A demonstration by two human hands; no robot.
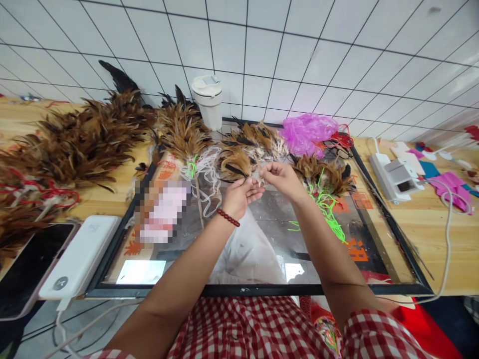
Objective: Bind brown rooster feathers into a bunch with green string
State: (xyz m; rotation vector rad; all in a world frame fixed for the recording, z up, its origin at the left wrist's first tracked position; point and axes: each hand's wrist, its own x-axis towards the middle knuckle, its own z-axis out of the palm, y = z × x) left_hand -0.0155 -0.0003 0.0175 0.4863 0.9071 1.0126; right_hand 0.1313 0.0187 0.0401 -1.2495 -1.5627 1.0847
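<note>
My left hand (242, 196), with a dark red bead bracelet (228, 218) at the wrist, pinches the quill end of a brown and black feather bunch (235, 164). Close on its right, my right hand (281, 179) has thumb and forefinger pressed together at a small pale tip; what they hold is too small to name. Both hands are above the black-framed glass board (243, 290). Just behind them lies a pile of loose feathers (258, 137). Green ties (329, 214) lie by another feather bunch (322, 174), right of my right hand.
Large feather bundles (82, 134) lie at left, near a phone (33, 264) and white power bank (80, 254). A white cup (208, 102) stands by the tiled wall. Pink plastic (309, 132) is at the back. A charger (396, 177) and cable (448, 239) are at right.
</note>
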